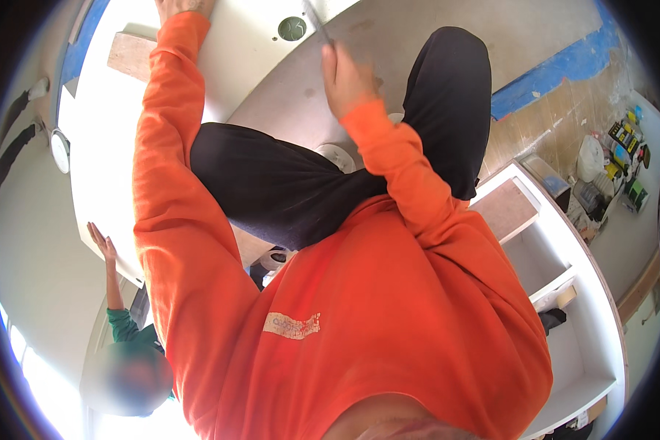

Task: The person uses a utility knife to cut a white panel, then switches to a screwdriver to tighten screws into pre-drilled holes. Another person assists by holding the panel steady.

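Note:
My right hand (348,82) is closed around a thin grey rod-like tool (317,22), blurred by motion. The tool points up and left, and its far end runs out of the picture, so its kind is hidden. Close to its tip, a large white panel (235,44) has a round hole (292,28) with a smaller hole beside it. At the top edge my left hand (183,6) is over the panel, with its fingers cut off from view. Beside my left forearm lies a flat wooden block (130,56) on the panel.
Another person's raised hand (104,243) is at the panel's edge, left. White open shelving (565,293) stands at the right, beyond it a cluster of cans and bottles (612,161). Blue tape (565,73) edges the brownish floor covering (447,18). My bent knees frame the work area.

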Tool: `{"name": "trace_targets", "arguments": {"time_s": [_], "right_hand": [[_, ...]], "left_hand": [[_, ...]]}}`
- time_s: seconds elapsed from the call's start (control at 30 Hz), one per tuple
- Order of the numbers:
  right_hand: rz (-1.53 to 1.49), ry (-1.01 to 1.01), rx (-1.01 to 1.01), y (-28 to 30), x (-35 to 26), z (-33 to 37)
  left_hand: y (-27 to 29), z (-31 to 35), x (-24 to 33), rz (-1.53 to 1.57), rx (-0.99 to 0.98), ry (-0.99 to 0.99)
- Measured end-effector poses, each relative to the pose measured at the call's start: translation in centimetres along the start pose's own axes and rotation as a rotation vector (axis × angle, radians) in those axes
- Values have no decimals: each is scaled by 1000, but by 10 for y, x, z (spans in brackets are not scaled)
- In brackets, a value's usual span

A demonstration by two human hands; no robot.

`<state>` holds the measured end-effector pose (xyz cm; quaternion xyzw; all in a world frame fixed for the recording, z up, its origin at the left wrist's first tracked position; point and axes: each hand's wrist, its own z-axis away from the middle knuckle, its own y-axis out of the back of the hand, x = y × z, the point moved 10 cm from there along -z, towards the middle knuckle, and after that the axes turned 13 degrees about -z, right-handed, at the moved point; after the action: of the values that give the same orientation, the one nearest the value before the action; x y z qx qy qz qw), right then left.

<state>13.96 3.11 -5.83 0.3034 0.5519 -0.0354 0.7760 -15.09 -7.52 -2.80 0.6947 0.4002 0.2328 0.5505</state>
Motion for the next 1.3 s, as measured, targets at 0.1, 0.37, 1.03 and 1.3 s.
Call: {"name": "trace_targets", "arguments": {"time_s": [0.1, 0.37, 1.03, 1.3], "right_hand": [[40, 77, -7, -1, -4, 7], [28, -46, -25, 6, 0, 9], [79, -23, -35, 7, -7, 12], [102, -108, -67, 3, -3, 16]], "left_hand": [[-3, 0, -13, -16, 7, 16], [-2, 0, -11, -63, -39, 51], [4, 0, -14, -49, -15, 34], [-7, -15, -26, -13, -53, 93]]}}
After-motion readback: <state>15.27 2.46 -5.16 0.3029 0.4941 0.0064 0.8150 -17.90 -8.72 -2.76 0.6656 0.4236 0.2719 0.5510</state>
